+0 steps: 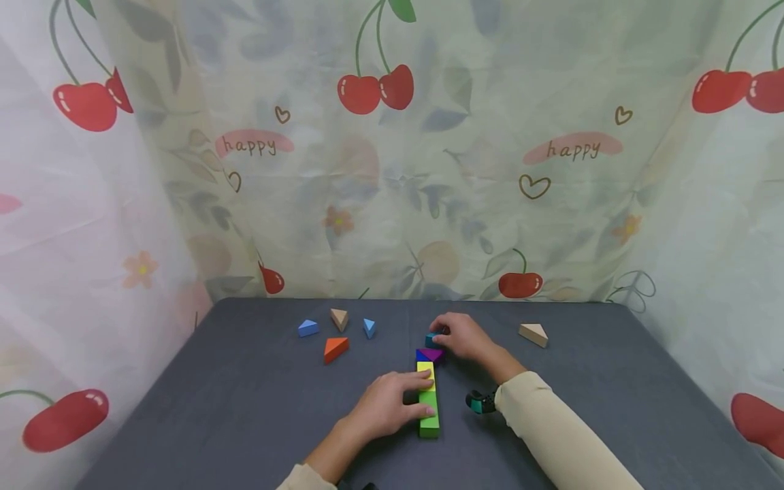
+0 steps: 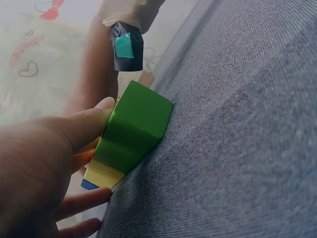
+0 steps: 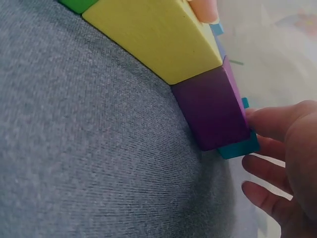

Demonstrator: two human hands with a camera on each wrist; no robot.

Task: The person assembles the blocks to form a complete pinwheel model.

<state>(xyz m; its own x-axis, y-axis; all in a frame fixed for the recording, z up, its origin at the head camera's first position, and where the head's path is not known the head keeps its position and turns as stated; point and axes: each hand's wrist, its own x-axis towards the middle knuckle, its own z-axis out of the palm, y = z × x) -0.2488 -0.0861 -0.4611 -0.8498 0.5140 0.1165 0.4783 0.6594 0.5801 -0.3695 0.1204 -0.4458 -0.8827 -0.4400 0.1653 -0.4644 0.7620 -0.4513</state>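
A row of blocks runs away from me over the dark cloth: a green block (image 1: 429, 423), a yellow block (image 1: 423, 366), then a blue triangle (image 1: 421, 356) beside a purple triangular block (image 3: 213, 111). My left hand (image 1: 386, 403) lies along the row's left side, its thumb touching the green block and its forefinger over the yellow one, fingers fairly straight. At the far end, my right hand (image 1: 465, 338) pinches a teal block (image 1: 430, 339) just behind the purple piece. Part of that teal block is hidden by the fingers and the purple block.
Left of the row, towards the back, lie a blue block (image 1: 308, 329), a wooden triangle (image 1: 339, 318), a small light blue triangle (image 1: 369, 328) and an orange block (image 1: 335, 349). Another wooden triangle (image 1: 534, 334) lies at the back right. A printed curtain (image 1: 392, 170) surrounds the table.
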